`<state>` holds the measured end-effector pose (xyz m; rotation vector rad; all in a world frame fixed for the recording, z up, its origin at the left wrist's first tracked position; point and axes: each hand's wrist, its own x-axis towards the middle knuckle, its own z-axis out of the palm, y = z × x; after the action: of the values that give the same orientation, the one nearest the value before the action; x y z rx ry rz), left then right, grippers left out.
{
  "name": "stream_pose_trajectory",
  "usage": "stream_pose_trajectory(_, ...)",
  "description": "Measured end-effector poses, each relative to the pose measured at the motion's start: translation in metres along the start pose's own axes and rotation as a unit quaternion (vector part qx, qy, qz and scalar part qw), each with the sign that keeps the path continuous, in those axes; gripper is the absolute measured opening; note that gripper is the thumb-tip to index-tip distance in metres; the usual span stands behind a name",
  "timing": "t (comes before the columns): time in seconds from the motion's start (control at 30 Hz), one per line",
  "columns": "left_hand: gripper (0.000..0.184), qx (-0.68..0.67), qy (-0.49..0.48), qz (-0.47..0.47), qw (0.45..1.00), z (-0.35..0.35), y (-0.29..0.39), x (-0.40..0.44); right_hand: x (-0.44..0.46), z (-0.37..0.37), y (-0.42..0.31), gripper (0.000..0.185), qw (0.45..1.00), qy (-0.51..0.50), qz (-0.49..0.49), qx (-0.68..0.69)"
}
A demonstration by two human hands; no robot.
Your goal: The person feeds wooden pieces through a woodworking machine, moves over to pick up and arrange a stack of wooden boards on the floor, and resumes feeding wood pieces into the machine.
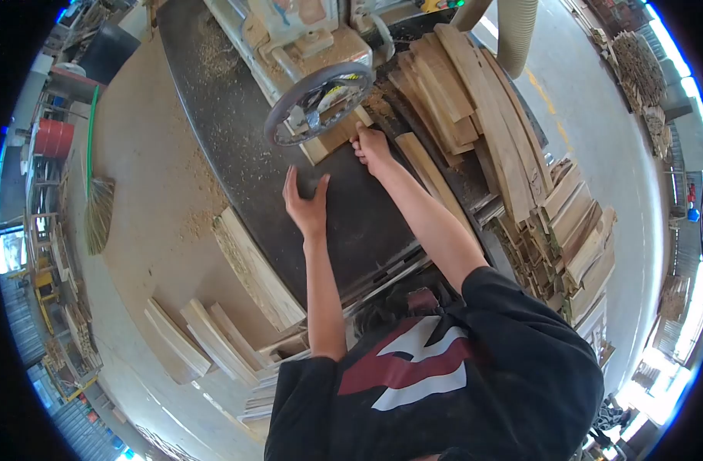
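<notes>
A short wooden board (329,143) lies on the dark machine table (278,223), partly hidden beneath a handwheel (273,123). My right hand (373,150) is at the board's right end, fingers curled and closed on its edge. Below the board's left corner, my left hand (308,207) is held over the table with thumb and fingers apart, holding nothing. The machine head (320,38) stands above the board and hides its far part.
Long boards (443,92) are stacked on the table's right side, with a narrow strip (428,169) beside them. More offcuts (582,230) are piled further right. A plank (251,265) lies along the left edge. Sawdust, a broom (100,211) and a ribbed hose (516,34) surround the machine.
</notes>
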<state>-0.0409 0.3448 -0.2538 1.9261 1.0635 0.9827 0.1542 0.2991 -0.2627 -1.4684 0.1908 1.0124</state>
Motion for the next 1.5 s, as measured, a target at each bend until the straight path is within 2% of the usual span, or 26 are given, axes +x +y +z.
stream_pose_trajectory(0.17, 0.057, 0.081, 0.028, 0.073, 0.994, -0.077, -0.012, -0.067, 0.033, 0.015, -0.004, 0.043, 0.997, -0.016, -0.07, -0.023)
stream_pose_trajectory(0.23, 0.064, 0.141, 0.072, 0.063, 0.985, -0.115, -0.028, -0.097, 0.052, 0.008, 0.005, 0.036, 0.978, -0.155, -0.126, -0.053)
stream_pose_trajectory(0.27, 0.064, 0.145, 0.075, 0.064, 0.984, -0.132, -0.03, -0.11, 0.048, 0.004, 0.007, 0.036, 0.978, -0.16, -0.126, -0.052)
stream_pose_trajectory(0.33, 0.077, 0.401, 0.125, -0.078, 0.904, -0.16, -0.031, -0.141, 0.033, -0.007, 0.013, 0.056, 0.904, -0.155, -0.296, -0.267)
stream_pose_trajectory(0.37, 0.077, 0.412, 0.137, -0.097, 0.896, -0.172, -0.041, -0.151, 0.016, -0.016, 0.008, 0.078, 0.899, -0.191, -0.257, -0.298)
stream_pose_trajectory(0.43, 0.089, 0.287, 0.049, -0.183, 0.939, -0.202, -0.069, -0.169, -0.004, -0.032, 0.014, 0.068, 0.877, -0.269, -0.229, -0.325)
stream_pose_trajectory(0.57, 0.074, 0.304, 0.051, -0.146, 0.94, -0.222, -0.047, -0.166, -0.067, -0.057, 0.042, 0.045, 0.873, -0.279, -0.182, -0.355)
stream_pose_trajectory(0.67, 0.064, 0.27, 0.085, -0.123, 0.951, -0.215, -0.029, -0.161, -0.113, -0.08, 0.07, 0.036, 0.859, -0.268, -0.208, -0.383)
stream_pose_trajectory(0.7, 0.061, 0.086, 0.06, -0.258, 0.96, -0.201, -0.014, -0.156, -0.124, -0.089, 0.077, 0.034, 0.856, -0.267, -0.205, -0.392)
stream_pose_trajectory(0.73, 0.059, -0.106, 0.028, -0.375, 0.921, -0.19, -0.006, -0.154, -0.136, -0.096, 0.086, 0.032, 0.855, -0.261, -0.202, -0.399)
stream_pose_trajectory(0.77, 0.059, -0.109, 0.03, -0.376, 0.92, -0.177, -0.011, -0.156, -0.145, -0.104, 0.09, 0.032, 0.854, -0.261, -0.203, -0.403)
stream_pose_trajectory(0.8, 0.061, 0.074, 0.046, -0.197, 0.977, -0.164, -0.022, -0.159, -0.151, -0.109, 0.093, 0.031, 0.844, -0.261, -0.211, -0.418)
stream_pose_trajectory(0.83, 0.063, 0.254, 0.06, -0.003, 0.965, -0.158, -0.023, -0.156, -0.151, -0.114, 0.097, 0.03, 0.836, -0.261, -0.221, -0.43)
stream_pose_trajectory(0.9, 0.07, 0.303, 0.06, -0.038, 0.95, -0.165, -0.029, -0.148, -0.153, -0.124, 0.1, 0.03, 0.85, -0.251, -0.209, -0.414)
stream_pose_trajectory(0.97, 0.076, 0.369, 0.108, -0.21, 0.899, -0.178, -0.033, -0.136, -0.159, -0.131, 0.098, 0.029, 0.901, -0.249, -0.139, -0.328)
stream_pose_trajectory(1.0, 0.082, 0.361, 0.085, -0.258, 0.892, -0.187, -0.032, -0.129, -0.158, -0.132, 0.099, 0.029, 0.905, -0.24, -0.148, -0.319)
stream_pose_trajectory(1.03, 0.082, 0.364, 0.091, -0.249, 0.893, -0.195, -0.042, -0.126, -0.159, -0.132, 0.097, 0.029, 0.906, -0.242, -0.155, -0.311)
stream_pose_trajectory(1.1, 0.082, 0.347, 0.008, -0.23, 0.909, -0.207, -0.069, -0.122, -0.159, -0.127, 0.098, 0.027, 0.907, -0.235, -0.144, -0.319)
stream_pose_trajectory(1.13, 0.082, 0.355, 0.001, -0.216, 0.909, -0.209, -0.063, -0.119, -0.159, -0.123, 0.1, 0.03, 0.897, -0.229, -0.188, -0.327)
stream_pose_trajectory(1.2, 0.08, 0.218, -0.011, -0.257, 0.941, -0.199, -0.05, -0.115, -0.159, -0.121, 0.099, 0.033, 0.883, -0.232, -0.18, -0.366)
stream_pose_trajectory(1.23, 0.08, 0.223, -0.026, -0.242, 0.944, -0.184, -0.042, -0.114, -0.16, -0.123, 0.095, 0.038, 0.857, -0.241, -0.168, -0.422)
stream_pose_trajectory(1.27, 0.08, 0.258, -0.017, -0.181, 0.949, -0.164, -0.029, -0.12, -0.163, -0.123, 0.096, 0.057, 0.858, -0.238, -0.151, -0.43)
stream_pose_trajectory(1.3, 0.08, 0.287, -0.011, -0.122, 0.95, -0.145, -0.017, -0.13, -0.17, -0.122, 0.09, 0.057, 0.868, -0.221, -0.14, -0.422)
stream_pose_trajectory(1.37, 0.08, 0.28, -0.063, -0.065, 0.956, -0.116, 0.015, -0.144, -0.191, -0.126, 0.077, 0.067, 0.788, -0.251, -0.007, -0.562)
stream_pose_trajectory(1.4, 0.08, 0.269, -0.087, -0.011, 0.959, -0.101, 0.028, -0.147, -0.2, -0.134, 0.077, 0.067, 0.8, -0.232, 0.01, -0.553)
stream_pose_trajectory(1.5, 0.085, 0.199, -0.223, 0.04, 0.953, -0.064, 0.043, -0.158, -0.214, -0.162, 0.089, 0.075, 0.805, -0.195, 0.027, -0.56)
